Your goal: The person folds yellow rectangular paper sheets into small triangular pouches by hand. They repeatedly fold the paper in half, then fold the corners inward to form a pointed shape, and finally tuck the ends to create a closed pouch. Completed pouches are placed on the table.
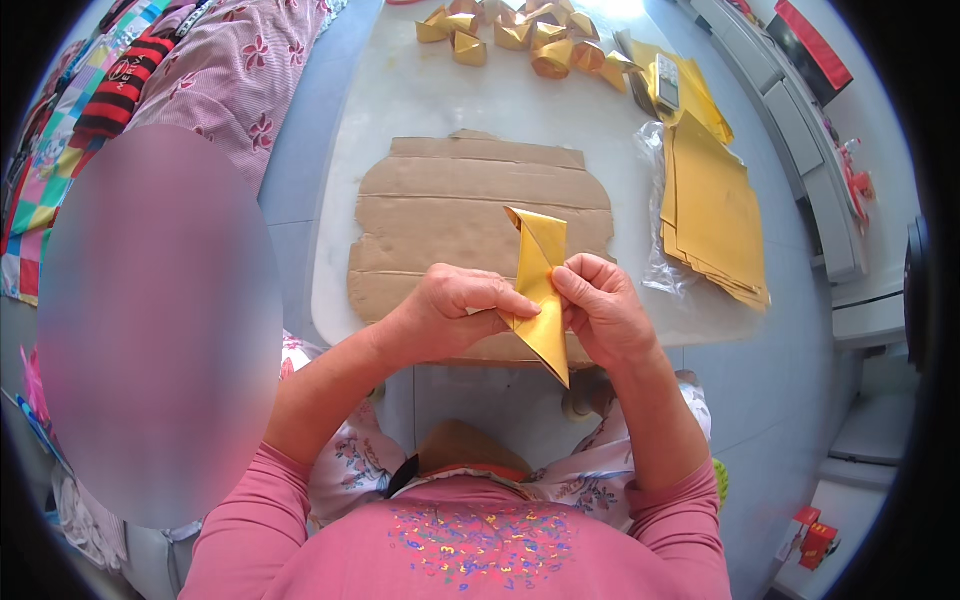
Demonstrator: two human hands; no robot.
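Note:
A folded sheet of gold foil paper [541,262] is held up between my two hands, above a flattened piece of brown cardboard [465,217]. My left hand [469,300] pinches its left edge, with the index finger lying across the front. On the opposite side, my right hand [604,304] grips the right edge between thumb and fingers. The paper is creased diagonally, with a pointed corner at the bottom and a curled fold at the top left. My fingertips hide part of both edges.
Several folded gold paper pieces [551,56] sit at the far end of the white table [360,112]. To the right lies a stack of gold paper sheets [712,210] beside clear plastic wrap [660,262]. A remote control [667,82] rests on more gold paper. Patterned bedding [225,82] is at the left.

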